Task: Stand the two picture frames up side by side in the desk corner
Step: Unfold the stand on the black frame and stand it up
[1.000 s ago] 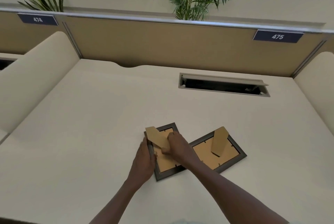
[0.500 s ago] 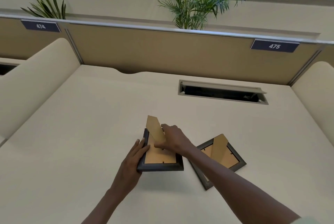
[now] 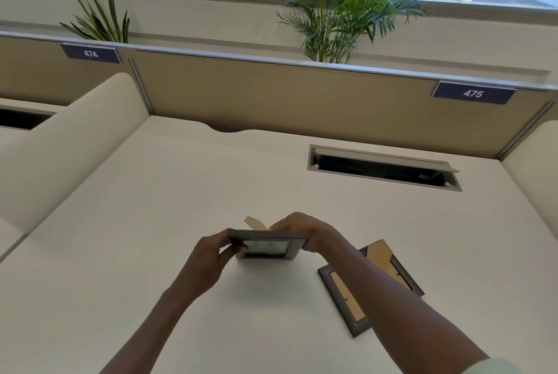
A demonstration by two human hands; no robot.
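A dark picture frame [image 3: 267, 245] is held upright above the cream desk [image 3: 181, 192], its glass front facing me and its cardboard stand sticking out behind. My left hand [image 3: 208, 262] grips its left edge and my right hand [image 3: 305, 230] grips its top right corner. The second picture frame [image 3: 344, 295] lies face down on the desk to the right, its cardboard back and raised stand showing, partly hidden by my right forearm.
A tan partition [image 3: 302, 96] runs along the desk's far edge, meeting a cream side divider [image 3: 66, 138] at the far left corner. An open cable tray [image 3: 383, 167] is set in the desk at the far right. Plants stand behind the partition.
The frame in my hands has been lifted off the desk and turned from back-up to upright with its front toward me. The other frame has stayed put.
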